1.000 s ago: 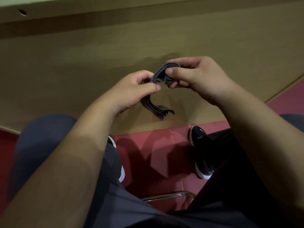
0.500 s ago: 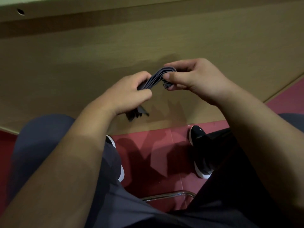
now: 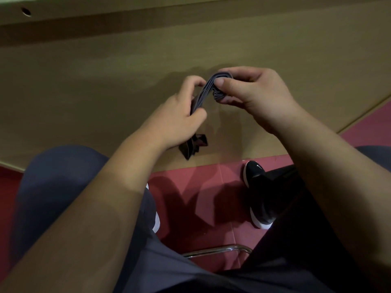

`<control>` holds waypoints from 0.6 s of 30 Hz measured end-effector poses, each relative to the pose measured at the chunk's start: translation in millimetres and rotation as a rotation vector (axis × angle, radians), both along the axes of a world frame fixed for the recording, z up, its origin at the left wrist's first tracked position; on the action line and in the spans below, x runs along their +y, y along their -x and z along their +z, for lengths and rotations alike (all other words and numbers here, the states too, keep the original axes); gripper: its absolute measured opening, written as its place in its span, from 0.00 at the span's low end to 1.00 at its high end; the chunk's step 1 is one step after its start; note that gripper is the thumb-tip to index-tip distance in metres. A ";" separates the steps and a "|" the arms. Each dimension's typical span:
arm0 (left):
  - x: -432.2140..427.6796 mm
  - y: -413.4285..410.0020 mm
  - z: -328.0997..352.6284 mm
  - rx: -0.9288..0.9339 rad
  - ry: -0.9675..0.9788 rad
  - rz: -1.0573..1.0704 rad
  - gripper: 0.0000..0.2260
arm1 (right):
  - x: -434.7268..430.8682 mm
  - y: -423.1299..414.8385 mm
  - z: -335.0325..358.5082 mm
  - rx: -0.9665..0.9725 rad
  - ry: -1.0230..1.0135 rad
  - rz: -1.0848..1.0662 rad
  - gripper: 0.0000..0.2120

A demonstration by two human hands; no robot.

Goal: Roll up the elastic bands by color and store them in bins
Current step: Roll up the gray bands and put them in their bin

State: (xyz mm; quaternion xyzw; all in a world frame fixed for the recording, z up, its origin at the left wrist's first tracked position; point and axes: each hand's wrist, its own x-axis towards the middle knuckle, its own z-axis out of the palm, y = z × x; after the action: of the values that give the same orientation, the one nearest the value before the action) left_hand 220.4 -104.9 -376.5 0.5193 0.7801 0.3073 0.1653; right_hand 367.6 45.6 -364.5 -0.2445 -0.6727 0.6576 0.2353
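The right hand (image 3: 251, 96) pinches the rolled end of the grey elastic bands (image 3: 206, 89). The left hand (image 3: 179, 121) grips their loose tail. Rolling looks partly done; no bins show.

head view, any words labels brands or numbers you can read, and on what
None: no words or numbers can be read.
black shoe: a small white mark, too small to tell, no letters.
elastic bands and wooden panel: no print shows.

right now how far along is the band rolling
Done: a small coil is started at the right hand. In hand: the left hand grips the grey elastic bands feeding it. Left: the loose tail hangs unrolled, then storing.
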 end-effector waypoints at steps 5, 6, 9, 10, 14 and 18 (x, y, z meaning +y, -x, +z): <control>1.9 -0.9 -7.1 0.042 -0.049 -0.040 0.21 | -3.5 0.4 -2.1 -0.002 -0.049 -0.067 0.16; 3.2 -2.0 -9.0 0.074 -0.075 -0.041 0.21 | -3.8 1.2 -3.5 -0.004 -0.065 -0.073 0.17; 6.5 -7.3 -11.1 0.118 -0.140 0.012 0.21 | -3.2 2.8 -6.1 0.000 -0.109 -0.079 0.19; 7.2 -8.9 -11.2 0.104 -0.149 0.035 0.22 | -2.2 3.0 -6.6 0.001 -0.126 -0.083 0.20; 6.5 -15.2 -10.8 -0.043 -0.151 0.074 0.30 | 1.6 1.5 -5.8 -0.016 -0.206 -0.081 0.21; 10.5 -18.1 -14.1 -0.058 -0.188 0.146 0.31 | 1.0 1.8 -5.3 -0.049 -0.271 -0.063 0.21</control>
State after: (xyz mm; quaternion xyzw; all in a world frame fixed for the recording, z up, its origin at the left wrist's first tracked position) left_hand 238.5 -94.4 -390.6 0.4655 0.7784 0.4052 0.1154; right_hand 365.8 46.6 -369.9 -0.2474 -0.7531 0.5467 0.2699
